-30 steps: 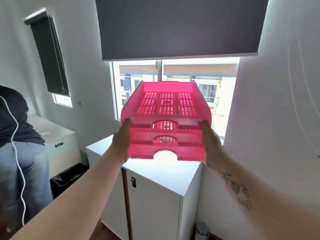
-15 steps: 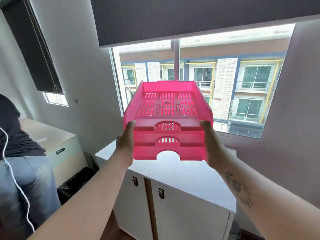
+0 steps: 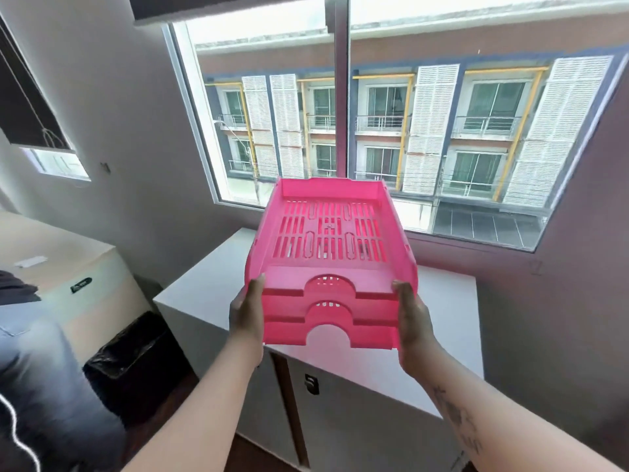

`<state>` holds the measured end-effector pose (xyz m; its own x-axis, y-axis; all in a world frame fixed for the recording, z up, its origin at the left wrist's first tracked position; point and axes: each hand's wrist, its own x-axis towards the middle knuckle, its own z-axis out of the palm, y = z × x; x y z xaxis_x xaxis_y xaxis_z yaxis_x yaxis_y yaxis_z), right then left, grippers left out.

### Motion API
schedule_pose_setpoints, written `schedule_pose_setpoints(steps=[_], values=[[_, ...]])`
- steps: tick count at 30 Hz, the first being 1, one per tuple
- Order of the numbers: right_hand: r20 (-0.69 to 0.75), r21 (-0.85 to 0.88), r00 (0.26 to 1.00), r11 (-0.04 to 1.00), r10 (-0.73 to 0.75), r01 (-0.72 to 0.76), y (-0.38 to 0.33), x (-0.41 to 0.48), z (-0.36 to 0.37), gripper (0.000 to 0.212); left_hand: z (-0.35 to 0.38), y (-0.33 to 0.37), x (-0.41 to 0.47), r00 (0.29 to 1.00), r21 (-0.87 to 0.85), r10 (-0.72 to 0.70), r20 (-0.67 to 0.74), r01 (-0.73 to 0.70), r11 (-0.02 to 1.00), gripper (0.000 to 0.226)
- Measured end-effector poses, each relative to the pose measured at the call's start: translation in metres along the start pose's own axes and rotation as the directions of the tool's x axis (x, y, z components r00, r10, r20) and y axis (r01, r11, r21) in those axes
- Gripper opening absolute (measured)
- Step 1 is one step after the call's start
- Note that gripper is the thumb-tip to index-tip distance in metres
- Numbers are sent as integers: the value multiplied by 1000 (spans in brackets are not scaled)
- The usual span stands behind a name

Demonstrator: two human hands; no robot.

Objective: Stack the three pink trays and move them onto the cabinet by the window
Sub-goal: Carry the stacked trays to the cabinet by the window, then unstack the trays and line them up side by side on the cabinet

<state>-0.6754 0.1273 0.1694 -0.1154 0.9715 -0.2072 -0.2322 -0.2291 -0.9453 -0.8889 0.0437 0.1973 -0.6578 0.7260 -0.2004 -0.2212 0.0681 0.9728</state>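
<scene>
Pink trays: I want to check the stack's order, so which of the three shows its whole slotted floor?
The top tray; only the arched front edges of the two nested beneath it show, between both hands.

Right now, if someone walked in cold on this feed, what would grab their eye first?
The pink trays, stacked three high, fill the centre of the view, held above the white cabinet with the left hand and right hand gripping the two sides. Behind them the big window shows a building with white shutters. At lower left sits a black bin, beside another person's jeans.
</scene>
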Motion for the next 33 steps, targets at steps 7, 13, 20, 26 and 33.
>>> schedule_pose_setpoints(steps=[7, 13, 20, 26, 33], values=[[-34, -64, 997, 996, 64, -66, 32, 24, -18, 52, 10, -46, 16, 998, 35, -58, 37, 57, 998, 26], [-3, -143, 999, 989, 46, -46, 50, 24, -24, 83, 7, -78, 24, 993, 28, -116, -2, 116, 993, 58], [253, -318, 967, 943, -16, 99, 10, 47, -33, 52, 5, -55, 39, 992, 166, -27, 120, 7, 986, 37], [186, -501, 979, 849, -87, 171, -40, 107, -20, 51, 9, 1, 84, 994, 266, 46, 100, -71, 961, 50], [49, -626, 999, 779, -3, 33, -52, 127, 12, 25, 26, 12, 107, 991, 430, -11, 134, -48, 902, 28]])
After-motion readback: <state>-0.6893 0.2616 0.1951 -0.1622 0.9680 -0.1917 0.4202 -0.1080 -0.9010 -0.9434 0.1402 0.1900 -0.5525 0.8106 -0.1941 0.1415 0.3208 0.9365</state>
